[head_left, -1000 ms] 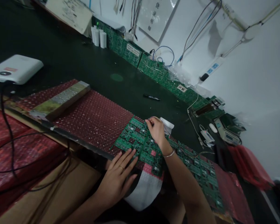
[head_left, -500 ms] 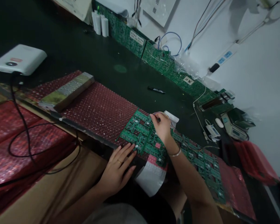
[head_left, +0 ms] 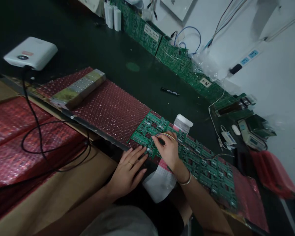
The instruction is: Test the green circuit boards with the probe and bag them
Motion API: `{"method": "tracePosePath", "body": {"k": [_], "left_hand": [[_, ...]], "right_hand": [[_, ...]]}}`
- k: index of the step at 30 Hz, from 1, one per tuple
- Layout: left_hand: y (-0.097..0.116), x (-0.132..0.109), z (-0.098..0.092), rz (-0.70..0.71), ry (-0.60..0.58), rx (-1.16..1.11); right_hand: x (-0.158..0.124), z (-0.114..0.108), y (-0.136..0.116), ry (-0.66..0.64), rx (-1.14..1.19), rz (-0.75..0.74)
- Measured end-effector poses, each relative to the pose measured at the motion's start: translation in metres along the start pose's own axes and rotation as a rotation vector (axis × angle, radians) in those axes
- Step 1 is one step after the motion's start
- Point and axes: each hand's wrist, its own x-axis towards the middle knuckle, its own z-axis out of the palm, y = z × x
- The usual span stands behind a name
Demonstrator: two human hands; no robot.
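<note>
Green circuit boards [head_left: 147, 126] lie in a row along the front of the bench, on red bubble wrap. My left hand [head_left: 129, 167] rests with fingers stretched out, its tips at the near edge of the leftmost board. Over that board my right hand [head_left: 168, 149] is closed in a pinch on the end of a thin cable [head_left: 199, 155]. The cable trails right across the other boards. What its tip touches is hidden by my fingers. A white strip [head_left: 184, 123] pokes out behind the boards, and a white sheet [head_left: 159, 183] hangs off the front edge.
Left of the boards, a metal block [head_left: 80, 87] sits on the red bubble wrap [head_left: 113, 111]. A black marker [head_left: 170, 91] lies farther back. At far left is a white device [head_left: 30, 53] with a black cord [head_left: 36, 121]. Upright green boards [head_left: 172, 54] line the wall.
My right hand has moved from the board's far edge toward me, carrying the cable end nearer my left hand. My left hand stays at the near edge. The camera view has shifted slightly.
</note>
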Motion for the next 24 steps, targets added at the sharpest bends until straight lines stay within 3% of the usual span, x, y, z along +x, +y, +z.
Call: {"method": "tracePosePath", "body": {"k": [7, 24], "left_hand": [[0.0, -0.001, 0.002, -0.01, 0.01, -0.021], [-0.002, -0.002, 0.002, -0.002, 0.003, -0.018]], "right_hand": [[0.001, -0.005, -0.003, -0.049, -0.027, -0.086], [0.002, 0.003, 0.006, -0.043, 0.032, 0.002]]}}
